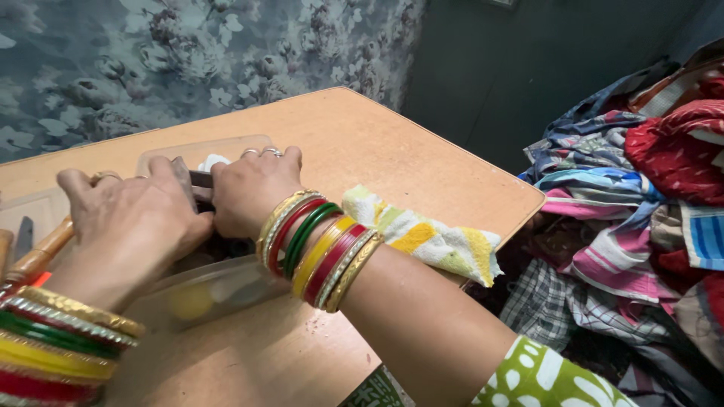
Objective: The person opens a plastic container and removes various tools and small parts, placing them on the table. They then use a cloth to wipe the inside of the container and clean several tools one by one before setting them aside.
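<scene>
Wooden table (362,143) — floral wall (188,53), clothes pile (641,196).

A single head-worn camera looks steeply down and forward from just above the person's own forearms, very near the wooden surface (362,143). It faces toward the surface's far edge and the flowered wall behind, with the near edge cut off at the bottom of the view. The surface's right corner sits at mid-right, beyond it a heap of clothes (633,196). There is no second view.
</scene>
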